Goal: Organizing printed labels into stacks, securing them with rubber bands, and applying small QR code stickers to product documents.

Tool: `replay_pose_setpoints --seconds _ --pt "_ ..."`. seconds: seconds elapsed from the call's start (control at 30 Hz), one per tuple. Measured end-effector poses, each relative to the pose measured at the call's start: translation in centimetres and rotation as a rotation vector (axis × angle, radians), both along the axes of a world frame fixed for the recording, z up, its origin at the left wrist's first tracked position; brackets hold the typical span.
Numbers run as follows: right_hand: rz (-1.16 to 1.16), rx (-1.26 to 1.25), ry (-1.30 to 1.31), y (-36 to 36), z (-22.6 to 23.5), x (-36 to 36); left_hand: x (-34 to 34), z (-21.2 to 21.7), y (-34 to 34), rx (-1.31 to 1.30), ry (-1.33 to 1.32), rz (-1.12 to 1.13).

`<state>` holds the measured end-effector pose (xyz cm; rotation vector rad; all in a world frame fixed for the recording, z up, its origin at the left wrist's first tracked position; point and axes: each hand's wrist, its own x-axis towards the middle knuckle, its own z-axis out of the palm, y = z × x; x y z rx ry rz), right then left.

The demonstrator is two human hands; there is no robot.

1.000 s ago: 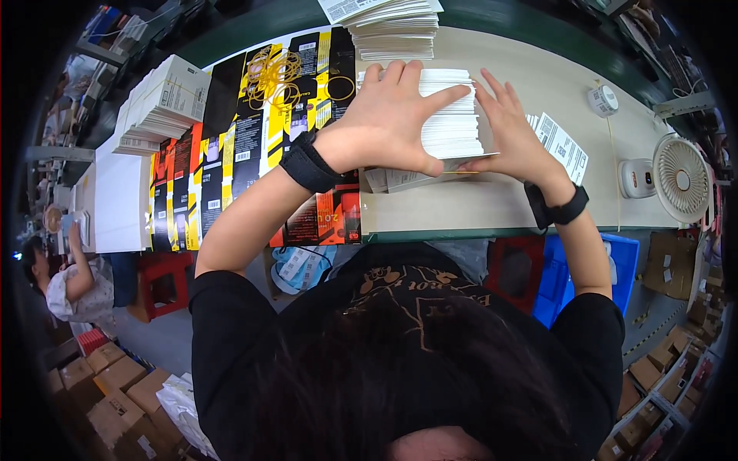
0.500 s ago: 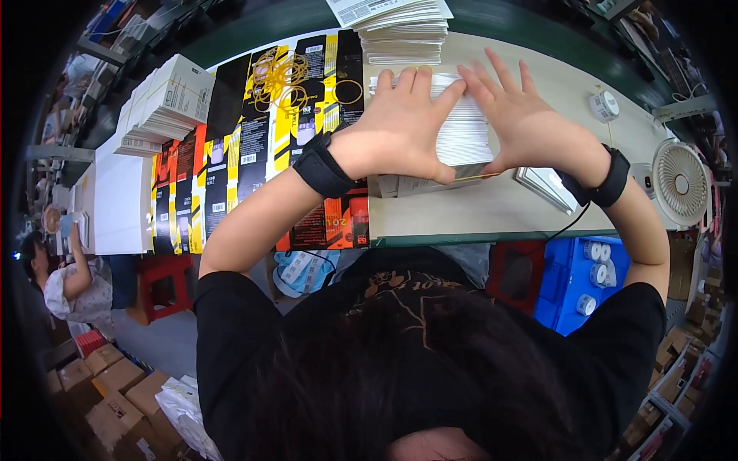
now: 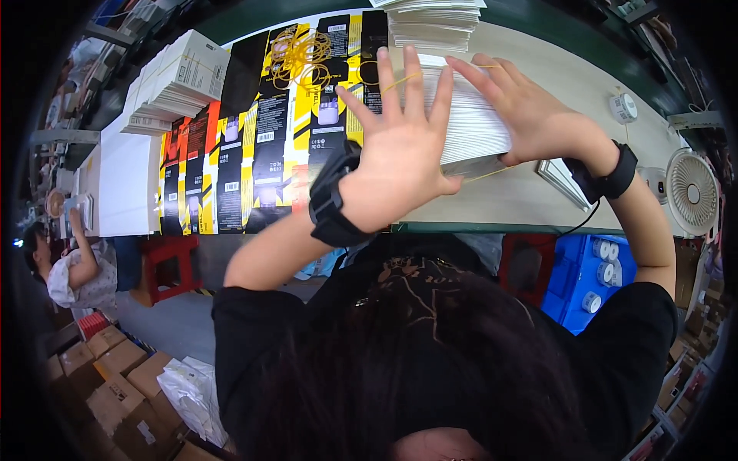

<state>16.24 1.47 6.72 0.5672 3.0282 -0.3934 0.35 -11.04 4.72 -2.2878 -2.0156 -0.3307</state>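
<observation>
A thick stack of white folded leaflets [image 3: 474, 127] lies on the table between my hands. My left hand [image 3: 400, 154] is open at its left side, fingers spread wide. A thin yellow rubber band [image 3: 483, 177] is stretched about the stack; it crosses my left fingers and also runs by my right fingers and thumb. My right hand [image 3: 530, 115] grips the stack's right side, thumb at the near corner and fingers toward the far end. Part of the band is hidden by my hands and the leaflets.
Left of the stack, printed black, yellow and red sheets [image 3: 269, 165] bear a pile of rubber bands [image 3: 300, 55]. Banded leaflets [image 3: 181, 77] stand farther left; another leaflet stack [image 3: 434, 27] is behind. At right are thin white pieces [image 3: 565, 180], a label roll [image 3: 623, 108] and a fan [image 3: 691, 190].
My left hand has lifted off the stack's left part and turned, fingers spreading, with the band across them. My right fingers have drawn closer together at the stack. The whole view has shifted slightly.
</observation>
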Motion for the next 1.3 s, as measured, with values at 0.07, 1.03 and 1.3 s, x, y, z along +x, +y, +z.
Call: replay_pose_setpoints --seconds 0.07,1.03,1.3 --pt "0.001 0.063 -0.013 -0.1 -0.1 0.1 0.3 -0.6 -0.7 0.102 -0.096 0.100" --pt "0.074 0.177 0.004 -0.3 -0.8 0.6 1.1 -1.8 -8.6 0.057 -0.254 0.126" --pt "0.085 0.158 0.057 -0.2 -1.1 0.7 -0.5 -4.8 -6.2 0.256 -0.185 0.094"
